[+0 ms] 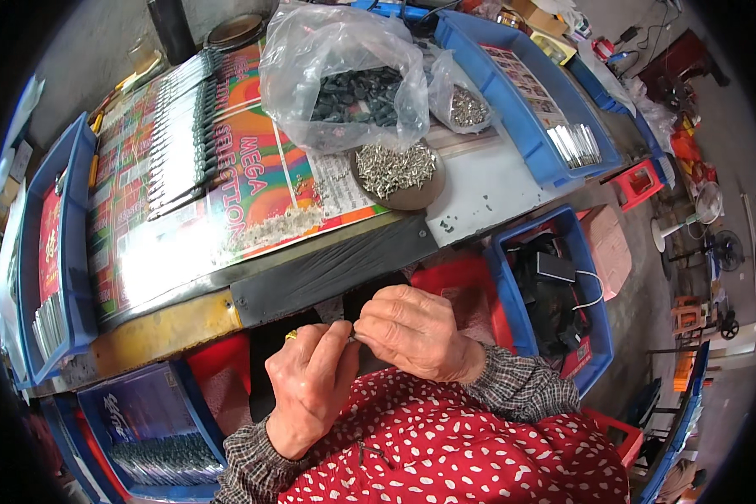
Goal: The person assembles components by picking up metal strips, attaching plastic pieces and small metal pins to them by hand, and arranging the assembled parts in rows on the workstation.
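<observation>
Above my lap, just off the table's front edge, my left hand point(305, 378) and my right hand point(416, 333) meet fingertip to fingertip. Both are closed in a pinch around a tiny piece point(351, 338); the fingers cover most of it, so I cannot make out its kind. Nearest on the table stands a round dish point(427, 200) heaped with small silver metal parts point(395, 170). Behind it, an open clear plastic bag point(290, 105) holds many small black parts point(357, 97). To the left lies a long row of slim silver rods with dark ends point(181, 139).
Loose tiny pieces point(286, 225) are scattered along the table's front edge. Blue trays point(80, 244) stand at the left end, and another blue tray point(525, 109) at the right. Below the table are a blue crate point(525, 328) with a black device and another holding packed rods point(164, 458).
</observation>
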`<state>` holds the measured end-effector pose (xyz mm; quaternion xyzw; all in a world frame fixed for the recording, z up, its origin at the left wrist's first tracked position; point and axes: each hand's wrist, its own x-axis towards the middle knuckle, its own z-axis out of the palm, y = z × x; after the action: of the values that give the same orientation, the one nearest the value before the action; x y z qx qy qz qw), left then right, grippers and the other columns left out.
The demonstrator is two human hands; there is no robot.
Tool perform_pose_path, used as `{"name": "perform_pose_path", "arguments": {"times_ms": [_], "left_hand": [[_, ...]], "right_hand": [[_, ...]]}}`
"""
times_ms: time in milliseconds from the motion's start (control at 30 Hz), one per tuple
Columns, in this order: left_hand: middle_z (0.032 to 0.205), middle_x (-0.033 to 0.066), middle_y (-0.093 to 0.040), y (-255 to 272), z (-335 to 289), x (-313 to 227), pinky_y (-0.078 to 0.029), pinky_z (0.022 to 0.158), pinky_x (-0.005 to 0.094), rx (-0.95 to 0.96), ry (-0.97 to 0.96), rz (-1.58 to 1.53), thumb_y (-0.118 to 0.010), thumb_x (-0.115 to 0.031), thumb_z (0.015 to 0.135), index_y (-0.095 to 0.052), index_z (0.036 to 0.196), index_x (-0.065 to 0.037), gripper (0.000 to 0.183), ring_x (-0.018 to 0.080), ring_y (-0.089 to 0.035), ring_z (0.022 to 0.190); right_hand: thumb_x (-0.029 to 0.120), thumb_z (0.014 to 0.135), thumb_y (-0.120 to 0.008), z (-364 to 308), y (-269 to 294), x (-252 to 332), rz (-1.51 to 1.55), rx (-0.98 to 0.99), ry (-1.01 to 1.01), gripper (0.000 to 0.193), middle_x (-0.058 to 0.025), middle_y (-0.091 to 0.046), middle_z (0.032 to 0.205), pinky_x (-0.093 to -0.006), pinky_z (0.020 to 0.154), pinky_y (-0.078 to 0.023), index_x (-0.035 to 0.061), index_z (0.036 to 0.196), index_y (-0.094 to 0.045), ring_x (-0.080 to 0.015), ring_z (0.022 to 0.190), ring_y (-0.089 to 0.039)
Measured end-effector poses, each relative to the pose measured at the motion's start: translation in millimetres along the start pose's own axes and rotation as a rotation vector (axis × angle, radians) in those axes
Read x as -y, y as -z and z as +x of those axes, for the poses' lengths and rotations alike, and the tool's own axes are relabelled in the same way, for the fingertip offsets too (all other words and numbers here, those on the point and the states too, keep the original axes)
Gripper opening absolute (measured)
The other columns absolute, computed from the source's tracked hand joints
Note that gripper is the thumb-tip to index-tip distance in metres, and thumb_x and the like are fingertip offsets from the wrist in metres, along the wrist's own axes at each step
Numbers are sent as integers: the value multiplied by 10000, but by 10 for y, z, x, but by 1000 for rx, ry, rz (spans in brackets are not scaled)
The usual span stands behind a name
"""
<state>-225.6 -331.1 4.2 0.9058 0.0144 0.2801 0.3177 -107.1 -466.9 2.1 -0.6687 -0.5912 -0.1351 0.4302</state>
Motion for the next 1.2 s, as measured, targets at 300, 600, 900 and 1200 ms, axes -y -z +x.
{"name": "perform_pose_path", "arguments": {"times_ms": [300,600,900,1200], "left_hand": [[805,93,-633,-34,-22,-28,-496,575,329,-23,-45,131,-742,20,675,-642,978,-20,321,237,-634,690],[813,97,-613,-55,103,37,-468,526,326,-74,-92,131,-742,-23,709,-635,1001,-13,312,229,-592,620],[787,116,-623,-38,120,85,-500,591,366,-58,45,85,-748,24,652,-641,951,-35,323,293,-627,684],[802,117,-613,-9,144,139,-493,578,354,2,7,65,-723,41,678,-615,995,-1,338,269,-610,674]], "right_hand": [[50,902,-622,99,143,27,890,269,-1004,114,-4,-620,808,-198,607,-472,-31,981,-613,-34,705,-565],[96,842,-709,194,258,-165,357,75,-580,124,-78,-627,755,-286,587,-478,7,902,-646,-155,651,-605],[159,736,-760,227,416,-798,-477,-24,-329,365,-118,-578,1001,-398,784,-470,-5,1039,-641,-300,949,-524],[195,709,-777,227,385,-808,-536,14,-328,380,-94,-561,1006,-397,810,-436,15,1020,-652,-285,968,-507]]}}
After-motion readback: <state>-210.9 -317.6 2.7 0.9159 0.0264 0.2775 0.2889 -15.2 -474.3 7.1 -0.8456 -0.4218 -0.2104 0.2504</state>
